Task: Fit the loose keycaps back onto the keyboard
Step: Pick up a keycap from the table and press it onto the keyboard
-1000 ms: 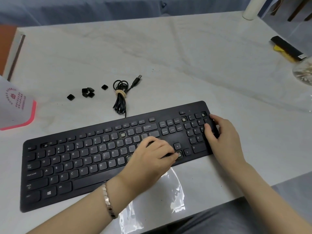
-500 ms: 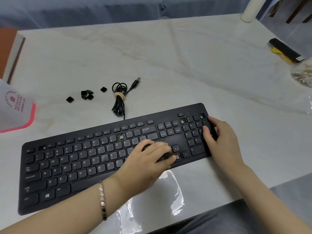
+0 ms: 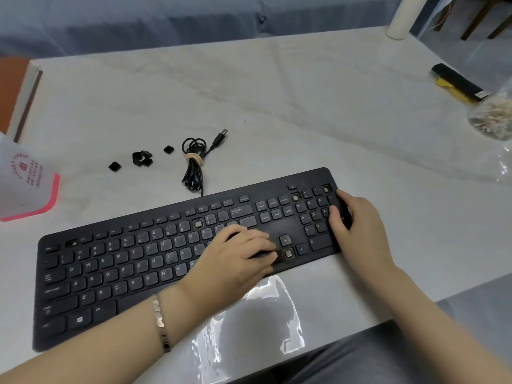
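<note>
Keyboard (image 3: 138,273) lies across near part of table (image 3: 277,106), cable (image 3: 194,164) coiled just beyond its far edge. Left hand (image 3: 235,261) over arrow keys, fingers curled, tips down just left of bare socket (image 3: 288,253); whether they pinch anything, cannot tell. Right hand (image 3: 357,225) grasps right end of keyboard, thumb on numpad. Loose keycaps (image 3: 142,158) on table left of cable, apart from keyboard

The 2 forearms reach in from the near edge. The left hand (image 3: 238,257) lies knuckles up, fingers bent, tips pressed down; whether it pinches anything I cannot tell. A bracelet (image 3: 160,322) circles that wrist. The right hand (image 3: 357,225) grips the right end of the keyboard (image 3: 288,227), thumb on top.
</note>
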`<act>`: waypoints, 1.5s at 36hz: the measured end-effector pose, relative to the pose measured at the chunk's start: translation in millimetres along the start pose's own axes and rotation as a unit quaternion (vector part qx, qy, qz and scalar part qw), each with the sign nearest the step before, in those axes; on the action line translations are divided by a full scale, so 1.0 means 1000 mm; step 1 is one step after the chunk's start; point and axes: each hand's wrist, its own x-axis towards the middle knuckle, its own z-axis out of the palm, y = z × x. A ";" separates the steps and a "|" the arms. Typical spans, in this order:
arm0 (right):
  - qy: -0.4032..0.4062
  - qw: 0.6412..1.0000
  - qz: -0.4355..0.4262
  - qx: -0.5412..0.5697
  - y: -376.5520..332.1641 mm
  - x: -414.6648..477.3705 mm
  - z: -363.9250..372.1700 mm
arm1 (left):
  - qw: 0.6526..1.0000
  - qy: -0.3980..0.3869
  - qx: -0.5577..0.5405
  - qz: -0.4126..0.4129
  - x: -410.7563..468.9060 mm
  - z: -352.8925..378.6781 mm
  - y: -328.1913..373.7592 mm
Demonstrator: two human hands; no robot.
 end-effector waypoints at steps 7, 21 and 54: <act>0.006 1.000 0.001 0.003 -0.002 -0.001 0.000 | 1.000 0.027 0.005 0.010 0.004 0.002 0.005; 0.003 1.000 -0.003 0.007 -0.004 -0.003 -0.003 | 0.999 0.048 -0.015 -0.007 0.009 0.008 0.012; 0.011 1.000 -0.013 0.004 -0.005 -0.004 -0.003 | 0.998 -0.001 0.058 -0.009 0.016 0.003 0.024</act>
